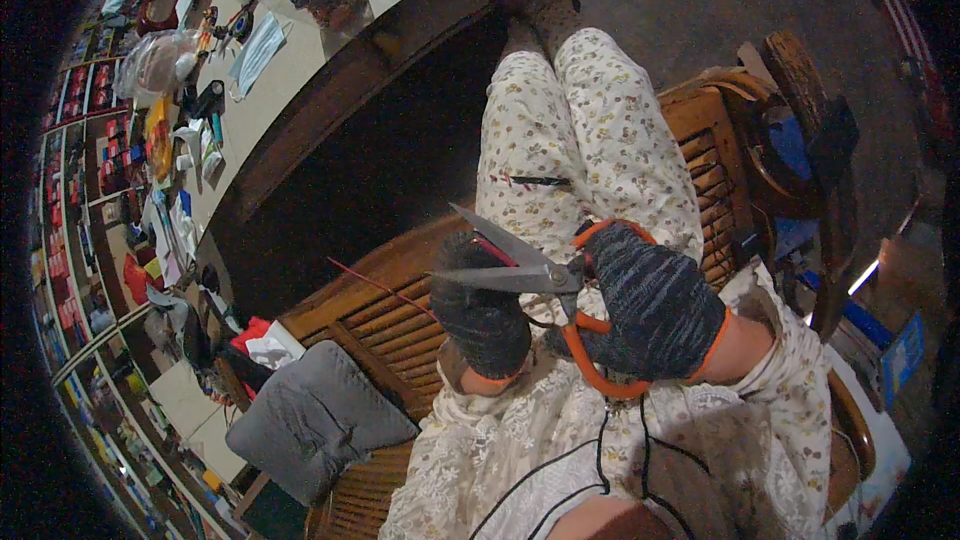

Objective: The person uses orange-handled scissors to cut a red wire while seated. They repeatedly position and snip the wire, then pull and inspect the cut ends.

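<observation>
A pair of scissors (517, 279) with orange handles is gripped by my right hand (652, 304), which wears a dark knitted glove with an orange cuff. The blades are spread and point left, in front of my left hand (480, 315). That hand, in a matching glove, is curled around a thin red wire (375, 283). One length of the wire sticks out to the left. Another red piece (493, 249) shows between the blades; whether they touch it I cannot tell. Short black and red scraps (538, 181) lie on my floral trousers (525, 135).
I sit on a slatted wooden bench (397, 337) with a grey cushion (319, 420) on it. A table (292, 90) at the upper left holds a face mask (259, 52), plastic bags and red scraps. Stocked shelves (82, 217) stand far left; a wooden armrest (795, 75) is at right.
</observation>
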A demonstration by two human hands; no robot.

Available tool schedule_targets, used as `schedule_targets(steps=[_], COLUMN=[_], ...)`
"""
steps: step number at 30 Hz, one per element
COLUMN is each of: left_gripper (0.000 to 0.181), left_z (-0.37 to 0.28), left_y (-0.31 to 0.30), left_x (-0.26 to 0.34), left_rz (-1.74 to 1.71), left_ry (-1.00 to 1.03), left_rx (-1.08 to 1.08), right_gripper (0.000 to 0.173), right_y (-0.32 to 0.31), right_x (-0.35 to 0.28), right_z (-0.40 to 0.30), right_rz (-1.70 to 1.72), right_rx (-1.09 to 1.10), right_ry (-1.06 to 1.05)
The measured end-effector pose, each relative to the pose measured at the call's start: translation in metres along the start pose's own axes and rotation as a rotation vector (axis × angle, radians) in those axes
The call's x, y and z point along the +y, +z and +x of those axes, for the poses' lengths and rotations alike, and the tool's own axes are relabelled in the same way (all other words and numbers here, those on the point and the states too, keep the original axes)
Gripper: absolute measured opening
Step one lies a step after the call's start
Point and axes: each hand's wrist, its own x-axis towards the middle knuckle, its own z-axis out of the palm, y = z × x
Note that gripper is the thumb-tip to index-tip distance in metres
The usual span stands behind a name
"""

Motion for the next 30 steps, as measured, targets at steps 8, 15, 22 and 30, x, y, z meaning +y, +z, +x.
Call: schedule_targets(steps=[8,15,22,30], left_gripper=[0.013,0.018,0.012,0.018], left_z=[0.004,0.012,0.011,0.006], left_y=[0.005,0.005,0.007,0.002], left_x=[0.011,0.013,0.013,0.013], left_rz=[-0.075,0.127,-0.485,-0.383], left_ry=[-0.077,0.148,-0.263,-0.217], left_rx=[0.045,0.037,0.002,-0.042], right_gripper=[0.050,0.046,0.053,0.054], right_y=[-0.007,-0.002,-0.005,-0.001], right_x=[-0.002,0.005,0.001,0.006], right_z=[0.000,-0.003,0.004,0.004], right_rz=[0.170,0.245,0.057,0.005], right_rx=[-0.213,-0.249,0.017,0.040], right_ry=[-0.021,0.038,-0.032,-0.076])
